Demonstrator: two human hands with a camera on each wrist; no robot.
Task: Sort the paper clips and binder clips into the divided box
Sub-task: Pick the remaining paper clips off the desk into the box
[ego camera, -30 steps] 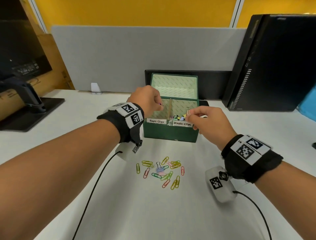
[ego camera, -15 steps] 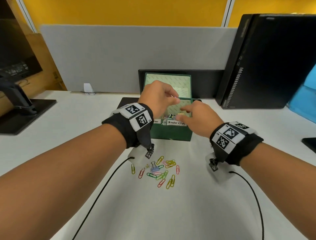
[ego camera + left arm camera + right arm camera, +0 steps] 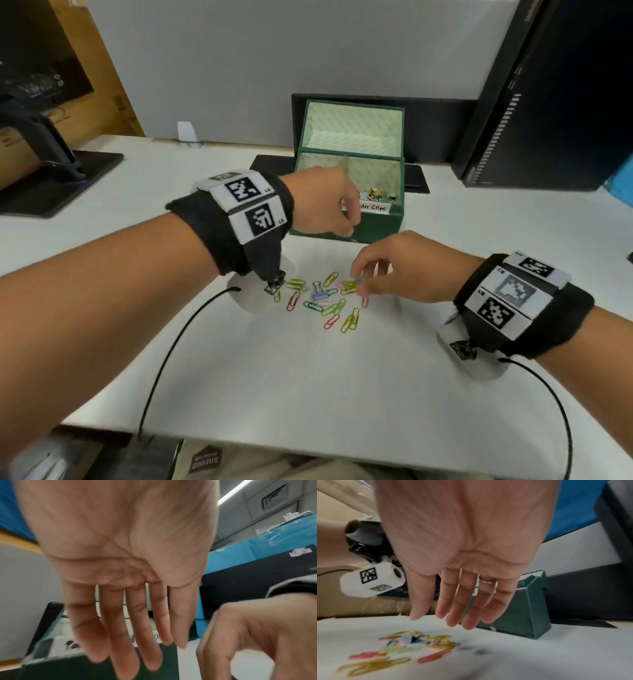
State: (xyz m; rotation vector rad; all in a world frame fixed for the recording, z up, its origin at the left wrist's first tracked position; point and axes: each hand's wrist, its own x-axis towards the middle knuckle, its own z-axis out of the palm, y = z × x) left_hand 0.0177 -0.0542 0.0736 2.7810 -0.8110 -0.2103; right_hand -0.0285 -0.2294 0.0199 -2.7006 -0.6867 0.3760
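Observation:
The green divided box (image 3: 378,222) stands open at the back of the white desk, with binder clips (image 3: 376,196) in its right compartment, labelled "Binder Clips". My left hand (image 3: 349,230) hangs empty before the box's left half and hides that compartment; the left wrist view shows its fingers (image 3: 126,642) straight. A pile of coloured paper clips (image 3: 330,303) lies on the desk with a blue and pink binder clip (image 3: 320,295) among them. My right hand (image 3: 358,282) hovers empty over the pile's right edge, fingers (image 3: 453,609) extended above the paper clips (image 3: 399,649).
A monitor stand (image 3: 51,157) is at the far left and a black computer tower (image 3: 548,85) at the right. A grey partition (image 3: 274,51) closes the back. Black cables (image 3: 171,342) run from both wrist cameras toward the desk's front edge. A black pad (image 3: 416,178) lies under the box.
Both hands pulled back from over the box toward me. The clips they held over the compartments are gone from their fingers. The right hand dropped down to the pile.

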